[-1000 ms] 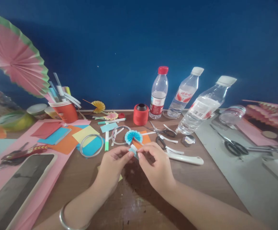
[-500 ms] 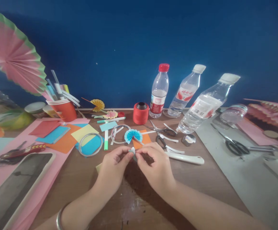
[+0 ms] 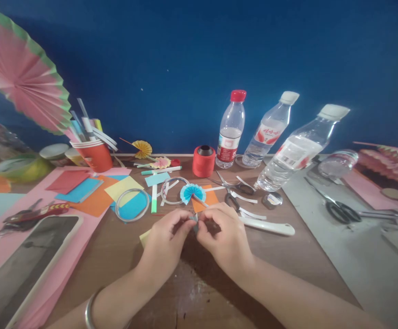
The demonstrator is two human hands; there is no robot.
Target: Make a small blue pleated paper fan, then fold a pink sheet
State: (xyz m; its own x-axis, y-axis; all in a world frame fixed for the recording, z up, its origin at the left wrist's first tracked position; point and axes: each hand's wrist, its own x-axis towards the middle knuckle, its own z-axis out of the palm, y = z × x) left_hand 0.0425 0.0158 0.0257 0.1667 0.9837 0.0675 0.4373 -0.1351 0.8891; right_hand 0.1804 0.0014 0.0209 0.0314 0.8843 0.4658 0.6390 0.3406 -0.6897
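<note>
My left hand and my right hand meet at the middle of the brown table, fingers pinched together. Between the fingertips is a small pale blue-grey piece of paper, mostly hidden by the fingers. Just beyond them lies a small blue pleated paper fan with a thin stick, partly over an orange paper. Scissors and thin white paper strips lie past my right hand. A white-handled tool rests beside that hand, its other end hidden.
A red spool and water bottles stand at the back. On the left are a phone, coloured papers, a tape roll and a red paper cup of pens. More scissors lie on the right.
The pale paper between my fingertips has turned and now shows as a narrower sliver. Both hands stay pinched close together; the whole view has shifted slightly.
</note>
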